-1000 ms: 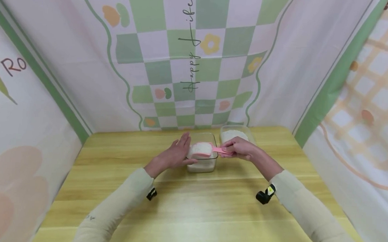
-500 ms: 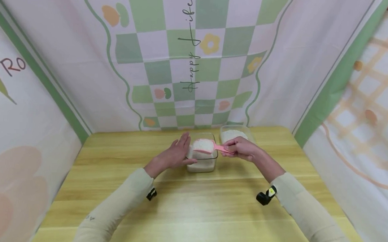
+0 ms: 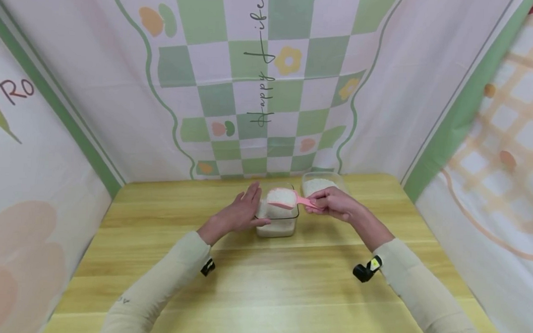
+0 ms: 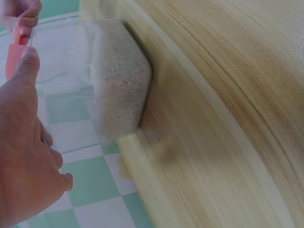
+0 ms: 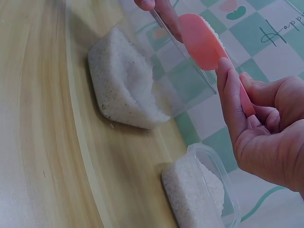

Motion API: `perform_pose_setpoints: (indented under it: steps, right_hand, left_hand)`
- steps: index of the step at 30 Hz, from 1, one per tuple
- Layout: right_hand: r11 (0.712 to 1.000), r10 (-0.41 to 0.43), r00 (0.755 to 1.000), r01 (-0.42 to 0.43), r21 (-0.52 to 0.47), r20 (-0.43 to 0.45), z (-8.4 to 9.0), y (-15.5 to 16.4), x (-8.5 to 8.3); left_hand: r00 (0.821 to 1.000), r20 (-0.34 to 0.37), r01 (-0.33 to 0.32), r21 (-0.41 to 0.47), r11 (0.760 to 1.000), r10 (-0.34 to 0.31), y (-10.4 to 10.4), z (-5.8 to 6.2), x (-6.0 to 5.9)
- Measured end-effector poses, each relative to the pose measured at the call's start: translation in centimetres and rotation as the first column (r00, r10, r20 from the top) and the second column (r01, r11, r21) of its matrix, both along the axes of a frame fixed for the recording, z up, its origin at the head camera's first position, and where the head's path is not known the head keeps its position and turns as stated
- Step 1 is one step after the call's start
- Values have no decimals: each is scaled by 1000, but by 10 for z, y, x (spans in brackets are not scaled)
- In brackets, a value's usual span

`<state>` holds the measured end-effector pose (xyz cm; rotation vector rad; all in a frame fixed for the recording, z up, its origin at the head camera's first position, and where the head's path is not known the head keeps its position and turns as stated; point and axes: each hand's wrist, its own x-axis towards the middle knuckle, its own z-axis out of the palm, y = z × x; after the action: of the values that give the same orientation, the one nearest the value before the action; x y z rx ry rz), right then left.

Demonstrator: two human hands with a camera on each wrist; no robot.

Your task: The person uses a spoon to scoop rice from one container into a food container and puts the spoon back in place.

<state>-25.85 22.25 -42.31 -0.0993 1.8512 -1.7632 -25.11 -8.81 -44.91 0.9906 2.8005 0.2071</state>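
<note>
A pink scoop (image 3: 304, 201) heaped with white rice (image 3: 281, 195) is held by its handle between the thumb and fingers of my right hand (image 3: 335, 204). Its bowl hangs over a tall clear container (image 3: 269, 224), which has rice (image 4: 118, 78) in its lower part. In the right wrist view, the scoop (image 5: 202, 45) is above the container's rim, and the rice below has a hollow in it. My left hand (image 3: 237, 212) lies with fairly straight fingers against the container's left side, its thumb along the near rim.
A lower clear tub (image 5: 202, 148) with a mound of rice stands just right of the container, partly behind my right hand in the head view. Both sit near the back of the wooden table (image 3: 261, 285). A checkered cloth (image 3: 247, 96) hangs behind.
The loaded scoop has risen a little and shifted slightly right above the container, tilting as the right hand moved. My left hand has stayed in place.
</note>
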Motion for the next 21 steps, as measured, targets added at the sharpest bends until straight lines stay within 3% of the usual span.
perform_pose_setpoints:
  steps: [21]
  right_hand:
    - [1000, -10, 1000, 10, -25, -2, -4, 6, -1]
  left_hand:
    - [1000, -16, 1, -19, 1000, -1, 1, -1, -1]
